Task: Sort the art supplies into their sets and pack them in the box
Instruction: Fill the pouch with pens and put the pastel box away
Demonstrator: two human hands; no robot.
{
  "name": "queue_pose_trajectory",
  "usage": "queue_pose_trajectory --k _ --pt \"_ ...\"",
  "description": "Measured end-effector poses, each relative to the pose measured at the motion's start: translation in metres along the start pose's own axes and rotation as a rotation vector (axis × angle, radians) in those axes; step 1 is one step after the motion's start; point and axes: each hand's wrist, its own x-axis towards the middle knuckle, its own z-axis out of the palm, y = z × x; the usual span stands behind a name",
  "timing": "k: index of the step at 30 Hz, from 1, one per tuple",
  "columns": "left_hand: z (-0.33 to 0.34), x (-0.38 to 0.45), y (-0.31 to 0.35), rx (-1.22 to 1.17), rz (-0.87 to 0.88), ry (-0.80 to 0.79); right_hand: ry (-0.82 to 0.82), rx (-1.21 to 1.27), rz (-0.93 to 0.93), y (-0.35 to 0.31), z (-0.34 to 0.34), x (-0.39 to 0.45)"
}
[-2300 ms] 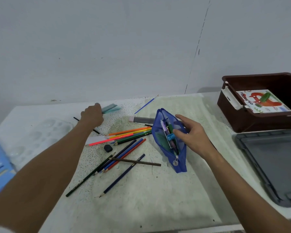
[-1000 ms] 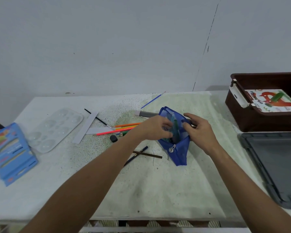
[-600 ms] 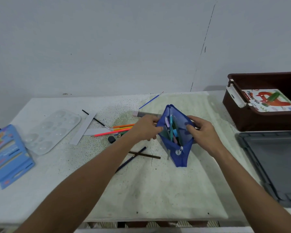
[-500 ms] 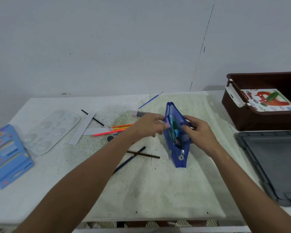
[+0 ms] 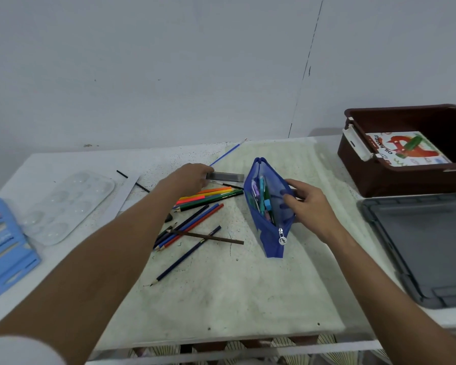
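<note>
Two hands work over a pale bench (image 5: 221, 299) set against a grey wall. At the bench's left edge lies a blue card packet (image 5: 5, 248), and just beside it a clear plastic paint palette (image 5: 66, 206). A white strip (image 5: 121, 196) rests next to the palette, crossed by a thin black stick (image 5: 133, 179). The left hand (image 5: 188, 179) reaches toward the back of the bench, its fingers curled at the end of a small dark grey case (image 5: 224, 176); whether it grips the case or only touches it I cannot tell. A thin blue brush (image 5: 225, 154) lies by the rear edge. Below the hand, loose coloured pencils (image 5: 208, 198) spread across the middle of the bench, with a dark blue pencil (image 5: 184, 256) nearest the front edge and a brown pencil (image 5: 208, 237) lying across the others. Right of them a blue mesh pouch (image 5: 267, 219) stands unzipped with pens inside, and the right hand (image 5: 311, 206) holds its side, fingers curled round the fabric. At the right rear corner sits a brown box (image 5: 395, 180) holding an oil pastel set (image 5: 403, 148). A grey lid (image 5: 427, 246) lies at the right edge.
</note>
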Motion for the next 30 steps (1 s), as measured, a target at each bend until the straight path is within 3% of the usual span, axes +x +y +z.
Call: queue_pose_trajectory --k 5,15,25,30 --pt "0.002 0.001 -0.003 -0.117 -0.106 0.079 -0.007 -0.001 0.022 -0.002 -0.002 -0.003" --pt "-0.016 -0.033 -0.014 -0.17 -0.166 -0.014 -0.061 -0.006 -0.003 -0.01 0.004 -0.004" --pt "0.009 -0.127 -0.043 -0.238 -0.382 0.086 -0.124 0.011 -0.104 -0.012 0.014 -0.005" --pt "0.023 -0.14 -0.031 -0.323 -0.442 0.211 -0.133 0.006 -0.089 -0.011 0.014 -0.005"
